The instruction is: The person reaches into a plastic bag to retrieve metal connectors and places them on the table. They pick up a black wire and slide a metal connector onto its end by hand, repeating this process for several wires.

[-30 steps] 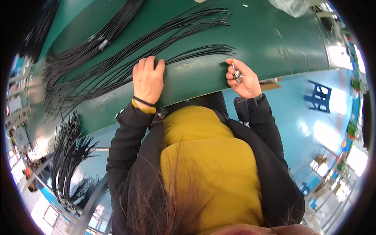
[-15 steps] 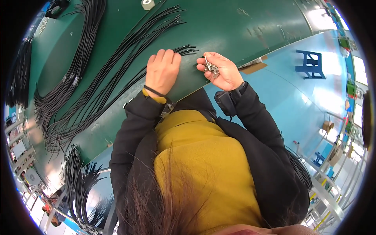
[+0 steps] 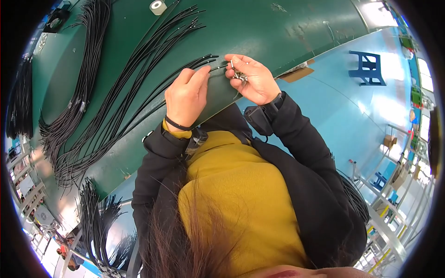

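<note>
My left hand (image 3: 186,98) pinches a thin black cable (image 3: 219,68) near its end, which points toward my right hand. In the fingers and palm of my right hand (image 3: 256,79) lie several small silvery metal fittings (image 3: 239,75). One fitting sits upright between thumb and forefinger, close to the cable's tip; whether the two touch is too small to tell. Just beyond my left hand, other black cables (image 3: 185,66) lie with pale-marked ends on the green table (image 3: 250,28). They run back to the left into a larger loose bunch (image 3: 111,97).
A thick tied cable bundle (image 3: 88,60) lies farther left on the table, beside a white roll (image 3: 157,7). More cables (image 3: 95,222) hang below the table's left edge. A brown cardboard piece (image 3: 296,74) lies along the right edge; a blue stool (image 3: 367,68) stands on the floor.
My left hand has turned and now grips one cable's end, drawn toward the right hand. My right hand has shifted slightly left, and a fitting now stands up between its fingertips.
</note>
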Motion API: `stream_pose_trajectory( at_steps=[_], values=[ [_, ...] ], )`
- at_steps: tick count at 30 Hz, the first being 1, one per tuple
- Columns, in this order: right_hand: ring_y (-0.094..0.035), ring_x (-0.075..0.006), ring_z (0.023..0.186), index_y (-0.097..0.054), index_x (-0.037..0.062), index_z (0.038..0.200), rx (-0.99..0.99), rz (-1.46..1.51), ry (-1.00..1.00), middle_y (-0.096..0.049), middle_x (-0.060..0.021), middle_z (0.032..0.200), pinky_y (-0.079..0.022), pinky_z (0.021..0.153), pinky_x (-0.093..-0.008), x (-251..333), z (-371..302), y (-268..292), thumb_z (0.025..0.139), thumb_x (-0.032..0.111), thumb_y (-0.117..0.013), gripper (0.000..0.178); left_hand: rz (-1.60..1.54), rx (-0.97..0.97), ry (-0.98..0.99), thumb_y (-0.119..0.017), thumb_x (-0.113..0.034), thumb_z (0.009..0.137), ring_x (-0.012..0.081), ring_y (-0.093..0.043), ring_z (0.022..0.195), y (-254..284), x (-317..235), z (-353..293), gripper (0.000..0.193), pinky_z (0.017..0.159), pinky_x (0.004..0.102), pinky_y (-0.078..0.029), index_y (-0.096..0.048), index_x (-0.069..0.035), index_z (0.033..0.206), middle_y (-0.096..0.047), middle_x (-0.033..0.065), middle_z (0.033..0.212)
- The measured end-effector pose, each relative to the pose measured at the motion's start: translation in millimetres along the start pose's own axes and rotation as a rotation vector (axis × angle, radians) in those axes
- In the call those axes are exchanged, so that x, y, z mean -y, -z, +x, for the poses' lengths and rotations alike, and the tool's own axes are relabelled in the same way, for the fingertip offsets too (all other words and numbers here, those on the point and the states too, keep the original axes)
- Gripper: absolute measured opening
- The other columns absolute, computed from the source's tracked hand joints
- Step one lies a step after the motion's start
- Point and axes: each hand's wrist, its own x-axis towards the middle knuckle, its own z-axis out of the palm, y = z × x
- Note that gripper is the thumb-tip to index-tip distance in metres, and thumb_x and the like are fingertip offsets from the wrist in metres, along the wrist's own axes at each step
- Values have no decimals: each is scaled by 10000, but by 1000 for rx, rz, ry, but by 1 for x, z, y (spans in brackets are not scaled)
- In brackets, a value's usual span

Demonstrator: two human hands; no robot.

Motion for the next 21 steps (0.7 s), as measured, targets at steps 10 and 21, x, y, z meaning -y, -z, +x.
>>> stream_pose_trajectory(
  at_steps=[10, 21],
  values=[
    [-545, -163, 809, -515, 15, 1043, 77, 194, 72, -532, -67, 897, -471, 626, -240, -2, 14, 10, 980, 144, -497, 144, 68, 54, -13, -693, -45, 771, 224, -580, 586, 4, -11, -2, 202, 510, 321, -470, -676, -115, 959, -540, 46, 706],
    [-594, -247, 944, -521, 12, 996, 382, 613, 48, -574, -119, 1021, -540, 879, -409, 3, 41, -4, 995, 172, -443, 178, -14, -78, 65, -688, -5, 769, 199, -563, 549, 20, -14, 13, 228, 500, 293, -461, -679, -82, 983, -567, 54, 707]
  ],
)
